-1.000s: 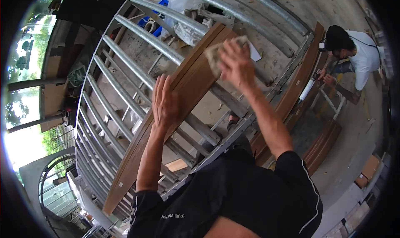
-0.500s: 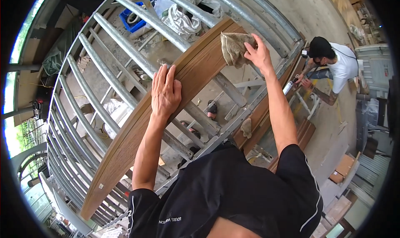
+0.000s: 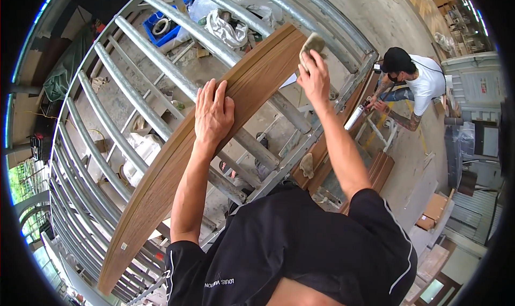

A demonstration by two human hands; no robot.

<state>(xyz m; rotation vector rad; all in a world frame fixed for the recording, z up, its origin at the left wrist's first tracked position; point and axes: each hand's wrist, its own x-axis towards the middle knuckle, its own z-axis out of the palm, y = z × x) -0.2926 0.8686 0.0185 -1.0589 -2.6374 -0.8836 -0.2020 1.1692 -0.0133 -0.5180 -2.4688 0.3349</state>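
A long brown wood-grain plank (image 3: 177, 166) lies across a metal rack of grey tubes (image 3: 161, 75). My left hand (image 3: 213, 114) rests flat on the plank's middle with fingers spread. My right hand (image 3: 315, 80) presses a beige rag (image 3: 311, 44) against the plank's far end.
Another person (image 3: 410, 86) in a white shirt and black cap crouches at the right with a tube-shaped tool. A blue crate (image 3: 169, 20), white bags (image 3: 228, 30) and scraps lie under the rack. More brown planks (image 3: 378, 169) lean on the right; cardboard boxes (image 3: 432, 212) sit on the floor.
The view has shifted so the plank sits more central. My right hand with the rag has moved along the plank's far end. My left hand stays flat on the plank.
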